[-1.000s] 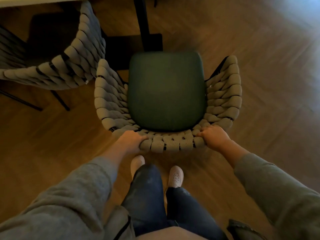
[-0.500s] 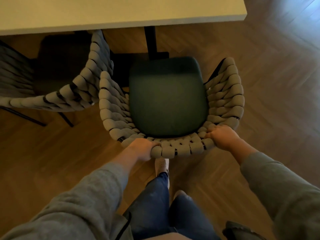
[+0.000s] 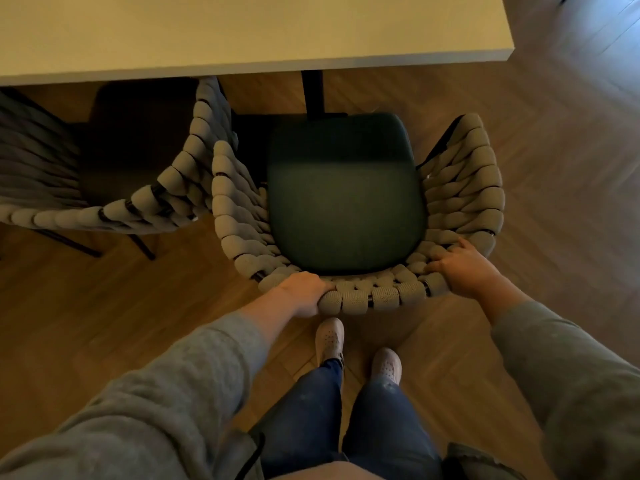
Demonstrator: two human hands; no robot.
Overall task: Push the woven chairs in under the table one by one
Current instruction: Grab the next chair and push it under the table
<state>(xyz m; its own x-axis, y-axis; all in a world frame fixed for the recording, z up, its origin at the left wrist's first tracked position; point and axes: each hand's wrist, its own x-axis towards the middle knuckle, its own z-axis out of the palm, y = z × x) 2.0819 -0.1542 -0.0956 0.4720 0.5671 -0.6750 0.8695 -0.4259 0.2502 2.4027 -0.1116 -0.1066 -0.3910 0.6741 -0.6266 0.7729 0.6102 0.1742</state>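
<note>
While in left hand [image 3: 304, 293], woven chair [image 3: 346, 209]

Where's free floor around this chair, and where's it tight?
Free: wooden floor right of the grey woven chair with green seat, out to the corner of the pale tabletop. Tight: its left arm sits against or almost against the neighbouring grey woven chair, and the black table leg stands just ahead of the seat.

Two woven chairs are in view: the near chair [image 3: 239, 220] and the left chair [image 3: 180, 174]. There is one table [image 3: 242, 32], with one black table leg [image 3: 312, 95] showing, and one green seat cushion [image 3: 346, 202]. There are two hands, the left hand [image 3: 304, 289] and the right hand [image 3: 464, 268], and two pale shoes, a left shoe [image 3: 329, 337] and a right shoe [image 3: 386, 365].
</note>
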